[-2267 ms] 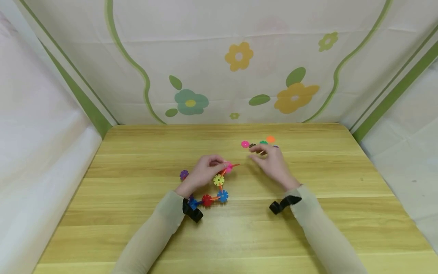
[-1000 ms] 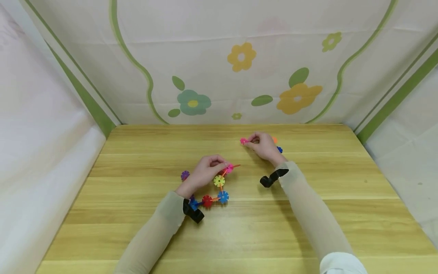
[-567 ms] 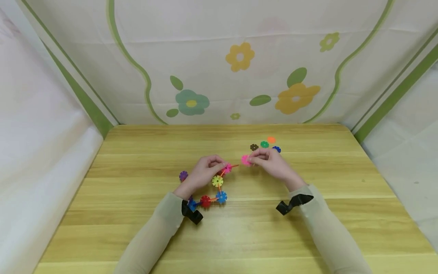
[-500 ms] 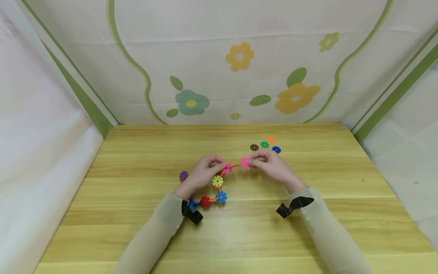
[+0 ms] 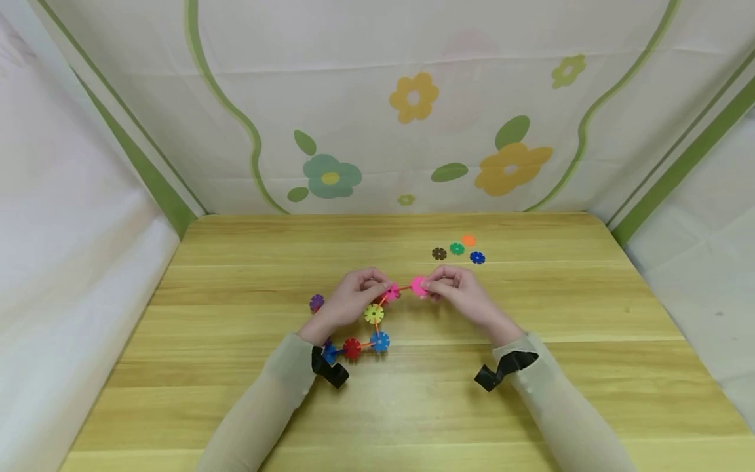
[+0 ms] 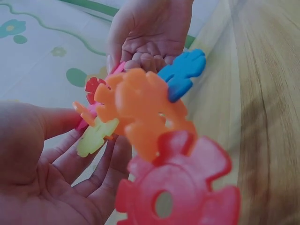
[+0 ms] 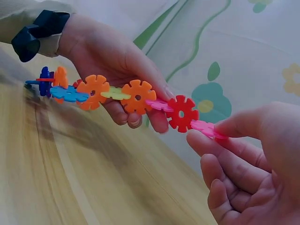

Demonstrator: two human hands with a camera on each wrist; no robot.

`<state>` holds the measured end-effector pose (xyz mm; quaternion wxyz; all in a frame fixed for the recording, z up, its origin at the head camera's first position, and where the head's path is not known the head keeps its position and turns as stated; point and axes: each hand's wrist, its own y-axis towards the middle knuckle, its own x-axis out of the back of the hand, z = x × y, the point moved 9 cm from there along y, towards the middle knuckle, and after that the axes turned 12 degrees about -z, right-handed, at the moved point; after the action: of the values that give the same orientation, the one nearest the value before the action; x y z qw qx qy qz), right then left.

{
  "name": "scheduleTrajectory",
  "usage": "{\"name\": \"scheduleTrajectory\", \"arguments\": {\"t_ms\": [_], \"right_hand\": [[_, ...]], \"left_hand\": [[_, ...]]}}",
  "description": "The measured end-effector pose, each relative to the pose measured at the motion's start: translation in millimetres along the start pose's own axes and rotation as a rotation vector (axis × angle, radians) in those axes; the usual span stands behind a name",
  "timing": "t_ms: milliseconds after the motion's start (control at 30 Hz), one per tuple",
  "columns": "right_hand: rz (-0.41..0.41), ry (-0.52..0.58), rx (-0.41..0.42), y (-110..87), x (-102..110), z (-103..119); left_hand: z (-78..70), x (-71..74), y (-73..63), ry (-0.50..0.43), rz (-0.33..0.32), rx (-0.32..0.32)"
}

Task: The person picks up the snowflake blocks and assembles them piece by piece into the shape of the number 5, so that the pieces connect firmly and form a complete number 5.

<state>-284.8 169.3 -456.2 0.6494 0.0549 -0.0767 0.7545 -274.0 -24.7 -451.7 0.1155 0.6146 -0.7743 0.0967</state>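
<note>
A chain of interlocking snowflake discs hangs from my left hand point(image 5: 352, 296), whose thumb and fingers pinch a pink disc point(image 7: 158, 105) near its end. Beyond that disc, a red disc point(image 7: 182, 114) stands on edge at the chain's tip. My right hand point(image 5: 467, 299) pinches another pink disc point(image 5: 419, 286), its rim right at the red one. Farther down the chain come an orange disc point(image 7: 138, 97), a yellow disc point(image 5: 374, 314), a blue disc point(image 5: 380, 341) and a red disc point(image 5: 352, 348). My left wrist and forearm hide part of the chain from the head view.
Four loose discs are avoided as a count: several lie beyond my right hand, among them a brown disc point(image 5: 439, 254), a green disc point(image 5: 457, 249), an orange disc point(image 5: 468, 240) and a dark blue disc point(image 5: 478, 257). A printed cloth point(image 5: 366, 118) rises behind the wooden table point(image 5: 448, 406).
My right hand reached to the loose discs, picked up the pink one and brought it back to the chain's red tip. My left hand has stayed in place, holding the chain.
</note>
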Motion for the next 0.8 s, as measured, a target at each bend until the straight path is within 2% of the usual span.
{"name": "scheduleTrajectory", "arguments": {"t_ms": [200, 333, 633, 800], "right_hand": [[0.024, 0.013, -0.003, -1.7, -8, -3], [0.034, 0.031, 0.002, -2.1, -14, -2], [0.048, 0.042, 0.032, -3.7, -18, 4], [0.04, 0.024, 0.027, -3.7, -19, 4]], "left_hand": [[0.0, -2.5, -0.7, -0.021, 0.008, 0.009], [0.5, -7.7, -0.5, -0.051, 0.047, 0.024], [3.9, -8.9, -0.2, 0.073, 0.081, 0.011], [4.0, -9.2, -0.3, 0.056, 0.072, 0.006]]}}
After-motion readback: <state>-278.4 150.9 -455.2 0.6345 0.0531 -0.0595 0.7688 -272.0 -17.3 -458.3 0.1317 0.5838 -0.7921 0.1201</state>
